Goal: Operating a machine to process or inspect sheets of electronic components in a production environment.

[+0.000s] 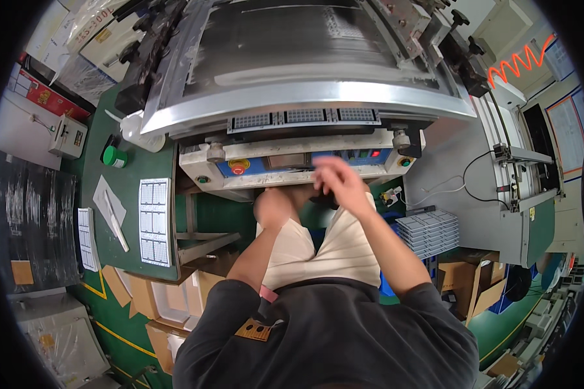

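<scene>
In front of the control panel [285, 165] of a screen printing machine, my right hand [342, 183] is raised. Its fingers are a little curled and apart, somewhat blurred, with nothing visible in them. My left hand [272, 206] hangs over my left knee, its fingers smeared and hard to make out. Above the panel is a silver screen frame [305, 97] around a dark, streaked mesh [279, 42]. Under the frame's near edge sits a tray with three dark gridded panels [306, 117]. A red emergency stop button [239, 167] is on the panel's left side.
On the green table [123, 243] at left are a white bottle [141, 133], a green-lidded jar [114, 157], a spatula [115, 217] on paper and a white-framed gridded panel [154, 222]. Grey stacked trays [428, 232] stand at right, near a cardboard box [474, 282].
</scene>
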Demonstrator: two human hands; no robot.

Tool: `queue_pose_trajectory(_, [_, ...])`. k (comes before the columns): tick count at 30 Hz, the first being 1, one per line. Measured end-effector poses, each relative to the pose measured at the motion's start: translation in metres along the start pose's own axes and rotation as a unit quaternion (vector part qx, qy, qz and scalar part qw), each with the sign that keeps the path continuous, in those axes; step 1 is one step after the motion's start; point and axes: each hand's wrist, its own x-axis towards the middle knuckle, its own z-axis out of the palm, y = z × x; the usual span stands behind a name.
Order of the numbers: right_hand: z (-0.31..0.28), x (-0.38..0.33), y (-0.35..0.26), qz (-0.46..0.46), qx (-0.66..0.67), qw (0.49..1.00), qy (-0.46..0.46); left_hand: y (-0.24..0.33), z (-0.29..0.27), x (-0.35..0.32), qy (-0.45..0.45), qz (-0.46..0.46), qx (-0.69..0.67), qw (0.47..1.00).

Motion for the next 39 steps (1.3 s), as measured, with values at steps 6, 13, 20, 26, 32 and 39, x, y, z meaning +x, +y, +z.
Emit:
queue_pose_trajectory(6, [0.026,0.044,-0.092,-0.001,0.105,0.991,0.085,-0.001,-0.024,-0.012,-0.085,0.025,-0.017,0.996])
queue_pose_trajectory(13, [0.036,0.016,-0.095,0.014,0.119,0.982,0.144,0.050,-0.108,-0.038,-0.383,0.223,-0.516,0.733])
queue_pose_trajectory(20, [0.057,-0.070,-0.084,0.082,0.088,0.990,0.071,0.083,-0.239,-0.092,-0.294,0.278,-0.732,0.549])
queue_pose_trajectory(26, [0.035,-0.078,-0.097,-0.026,-0.259,0.943,-0.205,0.024,-0.240,-0.109,-0.262,0.239,-0.664,0.658])
queue_pose_trajectory(32, [-0.069,-0.019,-0.155,-0.124,-0.463,0.872,0.099,-0.006,-0.264,-0.114,-0.230,0.175,-0.686,0.668])
queue_pose_trajectory(39, [-0.064,0.167,-0.178,-0.209,-0.722,0.660,-0.003,-0.006,-0.260,-0.121,-0.258,0.182,-0.637,0.704])
